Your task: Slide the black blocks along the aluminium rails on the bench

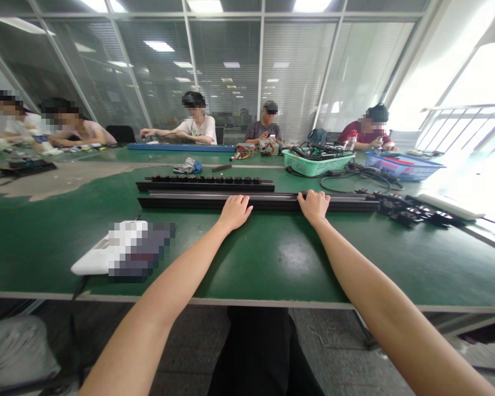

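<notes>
A long black channel-like rail (181, 203) with a silvery strip along its top lies across the green table in front of me. My left hand (235, 212) rests over its near edge around the middle, fingers curled onto the top. Farther right, my right hand (314, 205) grips the same rail, with its thumb and fingers bent over the top; small dark parts may be under the fingers, but I cannot tell. Just behind lies a shorter black rail (206, 187) carrying a row of small dark pieces (214, 179).
Dark linked parts (412, 212) lie at the rail's right end. Behind are a green basket (317, 164) of cables, a blue basket (408, 168), and gloves (187, 166). A white device (93, 256) sits at left. Several people work along the far side.
</notes>
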Tool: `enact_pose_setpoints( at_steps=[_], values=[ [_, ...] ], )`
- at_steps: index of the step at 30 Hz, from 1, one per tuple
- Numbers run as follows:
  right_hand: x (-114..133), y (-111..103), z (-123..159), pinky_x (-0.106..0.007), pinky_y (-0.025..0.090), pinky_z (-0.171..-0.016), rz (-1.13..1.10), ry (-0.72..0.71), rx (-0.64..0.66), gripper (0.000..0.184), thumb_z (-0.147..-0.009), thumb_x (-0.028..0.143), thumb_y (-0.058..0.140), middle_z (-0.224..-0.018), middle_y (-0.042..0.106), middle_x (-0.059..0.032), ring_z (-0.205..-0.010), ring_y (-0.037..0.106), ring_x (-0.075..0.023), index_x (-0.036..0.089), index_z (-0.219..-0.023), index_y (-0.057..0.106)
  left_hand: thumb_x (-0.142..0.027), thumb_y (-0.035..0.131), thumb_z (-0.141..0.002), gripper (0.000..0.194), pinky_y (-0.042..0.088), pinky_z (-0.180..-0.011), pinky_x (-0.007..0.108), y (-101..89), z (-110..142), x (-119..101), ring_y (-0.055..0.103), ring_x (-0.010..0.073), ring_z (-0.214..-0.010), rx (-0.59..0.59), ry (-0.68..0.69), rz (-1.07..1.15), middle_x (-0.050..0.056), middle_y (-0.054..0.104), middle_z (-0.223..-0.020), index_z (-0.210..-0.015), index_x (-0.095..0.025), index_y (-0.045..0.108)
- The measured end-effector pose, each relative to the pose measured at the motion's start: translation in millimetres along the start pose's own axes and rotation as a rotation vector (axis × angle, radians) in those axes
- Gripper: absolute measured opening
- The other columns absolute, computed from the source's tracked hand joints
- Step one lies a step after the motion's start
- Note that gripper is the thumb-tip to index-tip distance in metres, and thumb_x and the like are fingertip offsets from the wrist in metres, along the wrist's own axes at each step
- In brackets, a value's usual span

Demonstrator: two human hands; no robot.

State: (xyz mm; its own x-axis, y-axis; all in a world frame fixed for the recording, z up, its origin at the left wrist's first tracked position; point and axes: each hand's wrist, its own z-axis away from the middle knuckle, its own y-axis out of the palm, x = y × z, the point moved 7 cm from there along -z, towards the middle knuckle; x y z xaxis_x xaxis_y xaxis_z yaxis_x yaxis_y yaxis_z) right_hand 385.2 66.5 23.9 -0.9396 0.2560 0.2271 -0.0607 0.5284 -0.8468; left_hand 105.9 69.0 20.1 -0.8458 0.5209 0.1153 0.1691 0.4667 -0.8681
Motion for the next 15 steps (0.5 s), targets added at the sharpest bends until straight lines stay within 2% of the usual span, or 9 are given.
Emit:
enact_pose_setpoints(
  at_steps=[7, 15],
  values=[
    [1.3, -2.3, 0.1, -0.049, 0.036, -0.101, -0.02, 0.064, 0.023, 0.048, -0.102, 0.037, 0.043, -0.113, 0.072, -0.0292, -0.118, 0.058, -0.0399, 0.003, -0.116, 0.072, -0.035, 0.045, -0.107, 0.039, 0.046, -0.108, 0.047, 0.9, -0.4, 0.2, 0.062, 0.0326, -0.122, 0.009, -0.006, 0.01, 0.017, 0.068, -0.129, -0.137, -0.015, 0.061],
    [1.4, -4.0, 2.1, -0.051, 0.038, -0.099, -0.023, 0.065, -0.01, 0.048, -0.1, 0.037, 0.042, -0.111, 0.073, -0.0291, -0.116, 0.058, -0.0397, 0.002, -0.115, 0.072, -0.035, 0.045, -0.107, 0.039, 0.046, -0.108, 0.046, -1.0, -0.2, -0.6, 0.062, 0.0322, -0.121, 0.009, -0.009, 0.007, 0.017, 0.068, -0.129, -0.136, -0.015, 0.061]
  ],
)
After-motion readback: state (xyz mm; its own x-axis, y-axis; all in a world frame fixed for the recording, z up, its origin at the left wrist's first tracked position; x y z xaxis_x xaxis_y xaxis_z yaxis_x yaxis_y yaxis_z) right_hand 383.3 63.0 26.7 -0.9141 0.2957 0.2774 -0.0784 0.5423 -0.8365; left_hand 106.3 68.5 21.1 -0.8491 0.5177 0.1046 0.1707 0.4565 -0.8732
